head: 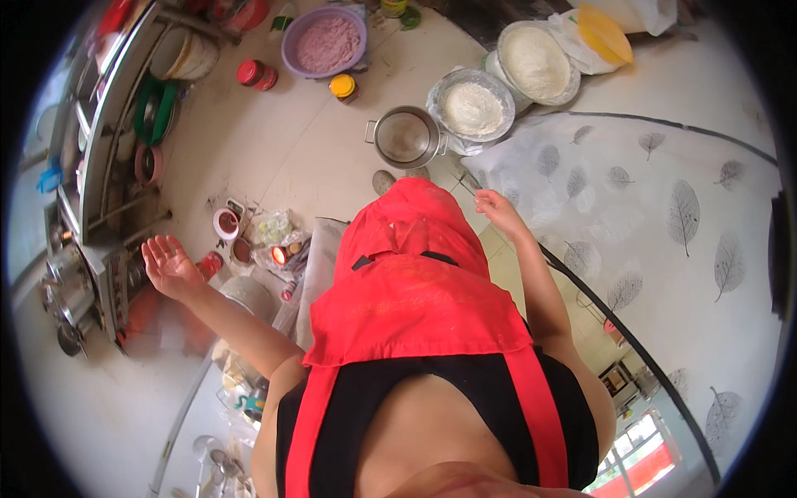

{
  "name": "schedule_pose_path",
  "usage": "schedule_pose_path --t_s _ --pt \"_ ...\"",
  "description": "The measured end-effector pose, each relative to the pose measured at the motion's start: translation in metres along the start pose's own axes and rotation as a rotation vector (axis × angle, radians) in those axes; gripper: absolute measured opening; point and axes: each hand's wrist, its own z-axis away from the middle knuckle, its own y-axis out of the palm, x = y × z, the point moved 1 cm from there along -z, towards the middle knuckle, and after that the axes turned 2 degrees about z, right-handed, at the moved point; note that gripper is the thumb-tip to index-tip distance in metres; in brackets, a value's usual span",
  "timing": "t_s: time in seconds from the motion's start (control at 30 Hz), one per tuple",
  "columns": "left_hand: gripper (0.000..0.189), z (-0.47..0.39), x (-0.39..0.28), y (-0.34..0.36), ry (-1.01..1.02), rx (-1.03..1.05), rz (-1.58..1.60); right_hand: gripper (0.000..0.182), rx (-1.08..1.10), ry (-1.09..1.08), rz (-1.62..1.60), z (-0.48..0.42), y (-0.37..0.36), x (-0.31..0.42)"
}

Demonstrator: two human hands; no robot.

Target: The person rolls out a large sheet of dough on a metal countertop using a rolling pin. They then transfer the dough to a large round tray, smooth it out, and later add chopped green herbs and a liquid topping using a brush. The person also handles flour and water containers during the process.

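Observation:
My left hand (169, 266) is held out to the left, palm up, with its fingers extended and nothing in them. It is nearest in the picture to a red-wrapped jar (210, 266) and the metal shelf unit. Over by the edge of a table covered with a leaf-print sheet (629, 205), my right hand (498, 213) hangs with loosely bent fingers, also empty. Whether it touches the sheet I cannot tell. Between both arms is the red apron (414, 292) I wear. Beyond my shoes stands a two-handled steel pot (406, 137) on the floor.
Two bowls of white flour, a nearer one (473, 109) and a farther one (535, 62), stand beyond the pot. A purple basin (289, 53) holds pinkish minced food. Yellow-lidded (342, 87) and red-lidded (255, 75) jars are nearby. The shelf unit (103, 118) lines the left.

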Motion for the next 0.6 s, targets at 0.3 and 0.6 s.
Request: schedule_pose_path --t_s 0.3,0.6 --pt "0.039 -0.011 0.039 0.026 -0.095 0.013 -0.091 0.048 -0.022 0.034 -0.011 -0.002 0.002 0.004" --pt "0.043 0.013 0.108 0.077 -0.225 0.094 -0.208 0.049 -0.106 -0.023 0.0 -0.042 -0.048 -0.005"
